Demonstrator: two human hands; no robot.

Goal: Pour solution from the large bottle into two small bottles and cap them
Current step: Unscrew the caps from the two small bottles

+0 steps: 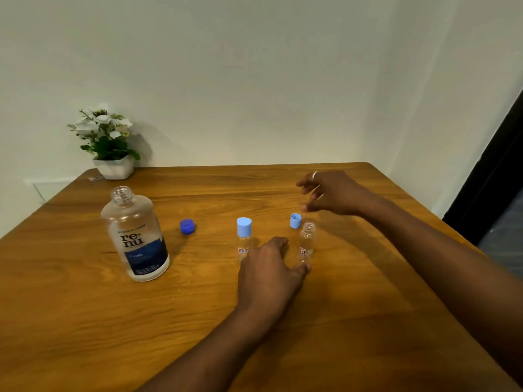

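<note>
The large clear bottle with a blue label stands uncapped at the left of the table. Its dark blue cap lies to its right. A small clear bottle wearing a light blue cap stands near the middle. A second small bottle stands open to its right, with its light blue cap lying just behind it. My left hand rests between the two small bottles, fingers spread, thumb at the open bottle's base. My right hand hovers above and behind the loose cap, fingers apart and empty.
A white pot of white flowers sits at the far left corner of the wooden table, against the wall. The table's right edge runs beside a dark doorway.
</note>
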